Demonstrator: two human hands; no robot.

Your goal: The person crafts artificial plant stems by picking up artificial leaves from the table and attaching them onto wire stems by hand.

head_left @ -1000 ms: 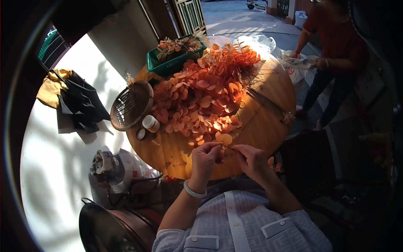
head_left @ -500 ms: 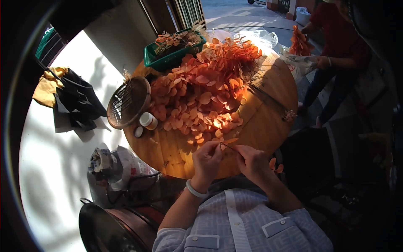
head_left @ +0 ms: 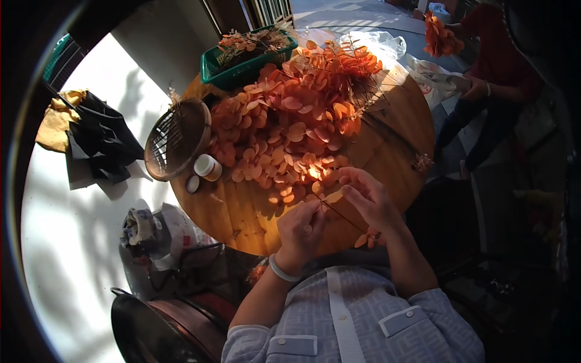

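Observation:
In the head view, my left hand [head_left: 299,233] is closed in a pinch on a thin dark stem [head_left: 345,218] with orange leaves. This stem slants down to the right, with a few leaves [head_left: 369,238] at its lower end and a leaf [head_left: 333,196] near my left fingertips. My right hand [head_left: 369,199] is raised just right of that leaf, its thumb and fingers apart and off the stem. Beyond both hands, a large heap of orange leafy branches [head_left: 290,127] covers much of the round wooden table [head_left: 254,224].
On the table are a green basket [head_left: 242,72] of dried sprigs, a round woven tray [head_left: 203,136], a white jar [head_left: 207,167] and its lid [head_left: 192,184]. Another person [head_left: 502,66] at the right holds an orange leaf bunch [head_left: 440,36] and a plastic bag [head_left: 433,81].
My right hand has let go of the stem and moved up, its fingers parting. My left hand keeps its pinch. The other person's leaf bunch has risen.

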